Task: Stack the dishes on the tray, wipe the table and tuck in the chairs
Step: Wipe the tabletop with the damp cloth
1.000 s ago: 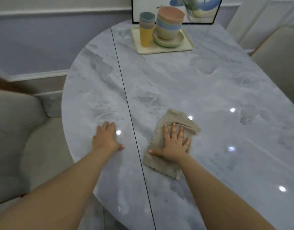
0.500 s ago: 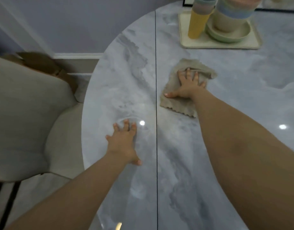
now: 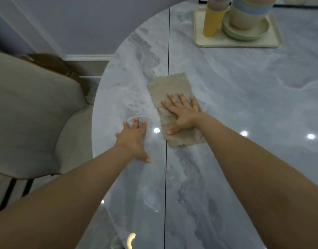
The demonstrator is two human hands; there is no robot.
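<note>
Marble table (image 3: 244,105), tray (image 3: 199,40), chair (image 3: 28,114) alongside.

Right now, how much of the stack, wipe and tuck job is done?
Stacking looks done: cups and bowls sit on the tray. Wiping is in hand: the right hand presses the cloth flat, the left hand braces on the table. The chair is not yet tucked.
</note>
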